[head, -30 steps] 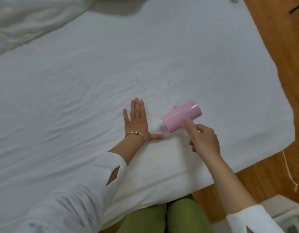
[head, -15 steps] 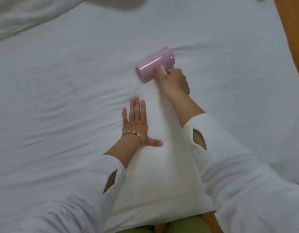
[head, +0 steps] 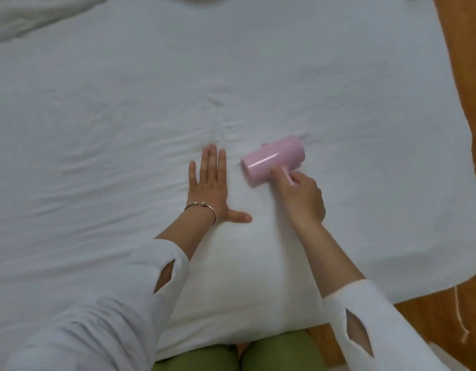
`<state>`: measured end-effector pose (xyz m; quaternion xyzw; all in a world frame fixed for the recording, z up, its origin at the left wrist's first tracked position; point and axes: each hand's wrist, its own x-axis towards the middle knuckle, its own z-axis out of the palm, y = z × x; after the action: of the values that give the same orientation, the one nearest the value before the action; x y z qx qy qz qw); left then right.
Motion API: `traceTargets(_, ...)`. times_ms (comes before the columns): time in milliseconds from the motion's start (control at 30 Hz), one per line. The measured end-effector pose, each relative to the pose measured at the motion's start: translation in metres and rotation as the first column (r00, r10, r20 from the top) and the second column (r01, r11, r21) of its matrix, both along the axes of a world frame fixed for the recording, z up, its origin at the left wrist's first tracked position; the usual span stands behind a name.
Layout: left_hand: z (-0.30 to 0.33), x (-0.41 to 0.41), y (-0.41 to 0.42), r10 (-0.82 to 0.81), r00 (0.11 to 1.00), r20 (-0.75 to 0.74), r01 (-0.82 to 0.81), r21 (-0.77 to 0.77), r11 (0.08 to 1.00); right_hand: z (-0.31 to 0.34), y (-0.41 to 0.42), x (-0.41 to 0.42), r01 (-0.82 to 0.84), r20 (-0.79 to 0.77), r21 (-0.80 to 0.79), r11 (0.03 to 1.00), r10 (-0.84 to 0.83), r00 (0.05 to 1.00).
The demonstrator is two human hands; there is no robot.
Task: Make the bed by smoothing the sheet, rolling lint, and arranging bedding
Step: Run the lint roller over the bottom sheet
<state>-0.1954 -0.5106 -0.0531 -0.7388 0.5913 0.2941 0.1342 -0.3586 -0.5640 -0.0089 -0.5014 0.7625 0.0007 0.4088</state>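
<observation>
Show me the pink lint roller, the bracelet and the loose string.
pink lint roller [head: 271, 160], head view, middle of its drum.
bracelet [head: 204, 206], head view, band across the left wrist.
loose string [head: 459, 314], head view, midway down the strand.

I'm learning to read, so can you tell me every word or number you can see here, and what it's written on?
None: there are no words, numbers or signs to read here.
The pink lint roller is plain, with no label showing.
The white sheet has no print.
The bracelet on the left hand bears small dark marks, too small to tell whether they are letters.
</observation>
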Motion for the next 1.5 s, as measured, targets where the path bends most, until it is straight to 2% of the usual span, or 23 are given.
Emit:
traceTargets(133, -0.002, 0.0, 0.001, -0.008, 0.999, 0.035, 0.009, -0.019, 1.0, -0.009, -0.087, 0.067, -0.136, 0.115, -0.11, 0.985, 0.149, 0.982)
traceTargets(200, 0.0, -0.001, 0.002, -0.006, 0.999, 0.037, 0.007, -0.027, 1.0, -0.009, -0.102, 0.08, -0.152, 0.138, -0.136, 0.979, 0.171, 0.976)
traceTargets(300, 0.0, -0.001, 0.004, 0.002, 1.0, 0.029, -0.001, -0.037, 0.999, -0.007, -0.073, 0.052, -0.117, 0.122, -0.093, 0.989, 0.128, 0.984)
traceTargets(467, -0.003, 0.006, 0.004, 0.04, 0.998, -0.053, -0.045, -0.095, 0.994, -0.001, 0.034, -0.044, -0.004, 0.036, -0.008, 1.0, 0.004, 0.999)
traceTargets(567, -0.002, 0.012, -0.005, 0.066, 0.991, -0.117, -0.087, -0.185, 0.979, 0.004, 0.039, -0.062, 0.029, 0.067, -0.01, 1.0, -0.028, 0.997)
traceTargets(667, 0.003, 0.019, -0.034, 0.09, 0.985, -0.147, -0.131, -0.299, 0.945, 0.007, -0.002, -0.046, 0.048, 0.146, -0.102, 0.994, -0.033, 0.989)
traceTargets(733, 0.001, 0.022, -0.061, 0.161, 0.982, -0.102, -0.188, -0.361, 0.913, 0.004, -0.047, -0.024, 0.033, 0.172, -0.189, 0.981, 0.0, 0.985)
traceTargets(933, -0.032, 0.012, -0.094, 0.315, 0.945, 0.084, -0.256, -0.408, 0.877, -0.026, -0.174, 0.069, -0.32, -0.028, -0.227, 0.92, 0.322, 0.946)
traceTargets(1067, -0.041, 0.012, -0.094, 0.322, 0.943, 0.087, -0.251, -0.451, 0.857, -0.028, -0.205, 0.119, -0.352, 0.002, -0.28, 0.893, 0.367, 0.93)
traceTargets(1167, -0.043, 0.012, -0.093, 0.326, 0.941, 0.09, -0.252, -0.457, 0.853, -0.029, -0.186, 0.101, -0.295, 0.036, -0.248, 0.923, 0.313, 0.949)
traceTargets(1367, -0.043, 0.012, -0.092, 0.301, 0.947, 0.111, -0.225, -0.442, 0.868, -0.02, -0.071, -0.012, -0.252, -0.12, -0.092, 0.963, 0.241, 0.963)
traceTargets(1500, -0.044, 0.012, -0.093, 0.302, 0.945, 0.125, -0.22, -0.44, 0.871, -0.016, -0.07, -0.009, -0.254, -0.12, -0.079, 0.964, 0.243, 0.963)
